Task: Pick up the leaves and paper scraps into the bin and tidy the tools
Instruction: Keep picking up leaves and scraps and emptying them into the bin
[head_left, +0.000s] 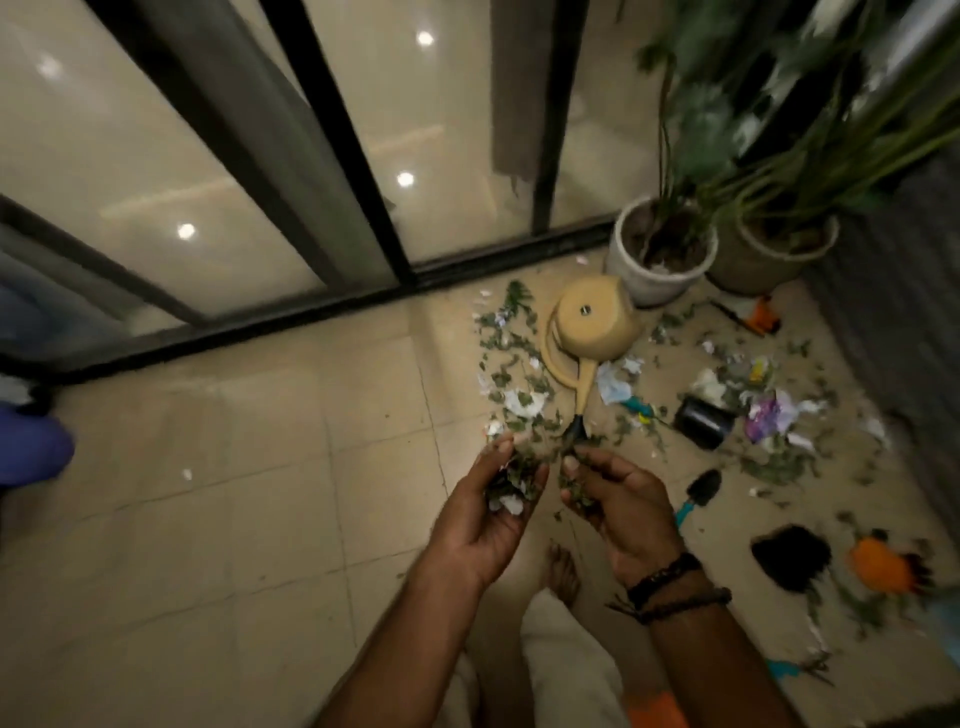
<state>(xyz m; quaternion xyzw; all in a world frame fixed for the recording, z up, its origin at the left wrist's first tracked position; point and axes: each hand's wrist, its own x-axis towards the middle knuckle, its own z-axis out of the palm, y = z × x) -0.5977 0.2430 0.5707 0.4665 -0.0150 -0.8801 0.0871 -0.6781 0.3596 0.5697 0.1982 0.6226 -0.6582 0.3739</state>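
Two bare hands are cupped above a tiled floor (234, 467). The left hand (493, 514) curls round a clump of small dark green leaves (519, 467) and torn white paper scraps (511, 504). The right hand (623, 509) curls round more leaves. Just beyond, more of both litter the floor around a yellow watering can (589, 325) lying on its side, with a trowel (702, 491) to the right. Two plant pots (657, 260) stand farther back.

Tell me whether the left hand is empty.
No, the left hand holds a clump of leaves and paper scraps in its curled fingers.
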